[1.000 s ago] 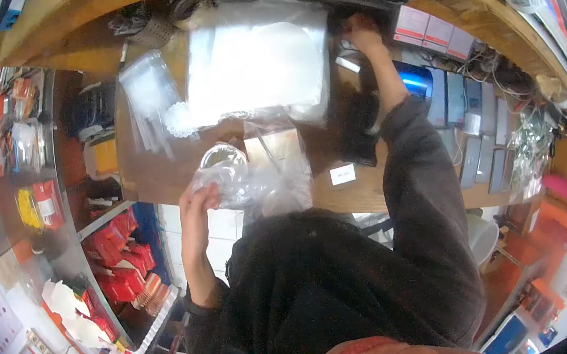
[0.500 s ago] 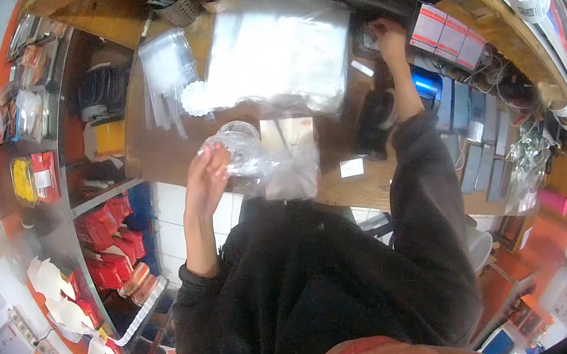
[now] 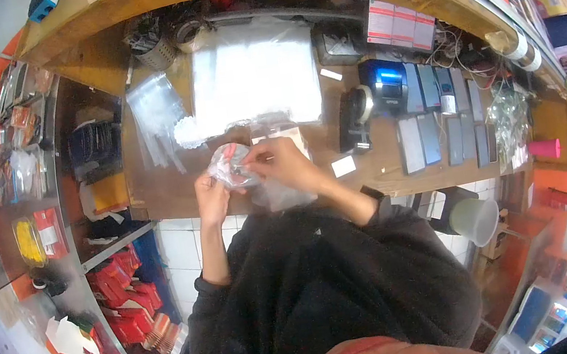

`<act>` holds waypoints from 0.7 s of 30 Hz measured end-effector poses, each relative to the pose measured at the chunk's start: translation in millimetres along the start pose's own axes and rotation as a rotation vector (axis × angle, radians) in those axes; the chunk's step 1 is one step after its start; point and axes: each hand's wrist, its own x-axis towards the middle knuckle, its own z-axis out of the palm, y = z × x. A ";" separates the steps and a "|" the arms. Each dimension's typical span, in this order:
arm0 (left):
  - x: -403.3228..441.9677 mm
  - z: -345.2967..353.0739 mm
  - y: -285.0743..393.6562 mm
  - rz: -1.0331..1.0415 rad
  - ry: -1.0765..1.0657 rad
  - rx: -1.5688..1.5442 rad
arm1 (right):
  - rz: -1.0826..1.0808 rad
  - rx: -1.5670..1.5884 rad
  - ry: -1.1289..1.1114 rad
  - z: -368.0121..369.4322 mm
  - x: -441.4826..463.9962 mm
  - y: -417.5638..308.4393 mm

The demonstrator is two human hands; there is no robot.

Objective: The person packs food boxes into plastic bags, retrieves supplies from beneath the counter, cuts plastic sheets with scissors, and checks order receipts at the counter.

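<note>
A crumpled clear plastic bag (image 3: 230,170) is in my left hand (image 3: 211,201), whose fingers are closed around its lower left side. Something reddish shows through the film. My right hand (image 3: 288,165) is at the bag's right side, fingertips pinched together against it. Whether those fingertips hold the film or a small item is hidden. Under my right hand lies a pale flat packet (image 3: 292,135) in clear wrap, partly covered by the hand.
Clear plastic sheets (image 3: 253,71) are stacked at the back of the desk, beside narrow clear bags (image 3: 155,112). To the right are a tape dispenser (image 3: 357,118), a white card (image 3: 343,166), a small printer (image 3: 385,85), a clear container (image 3: 340,48) and several flat grey devices (image 3: 429,139).
My right hand has come back from the clear container at the rear right to the plastic bag. My left hand still holds the bag. The view has shifted to the right.
</note>
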 end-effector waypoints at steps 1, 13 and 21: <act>0.6 -4.3 -4.3 0.000 -0.003 0.001 | 0.061 -0.031 0.025 5.8 -1.3 -1.4; -24.8 -4.4 62.6 0.386 -0.192 1.092 | 0.088 -0.012 -0.026 24.8 -5.0 3.9; -36.5 -8.8 84.0 0.420 -0.083 1.021 | 0.057 -0.075 -0.059 25.9 -0.8 11.9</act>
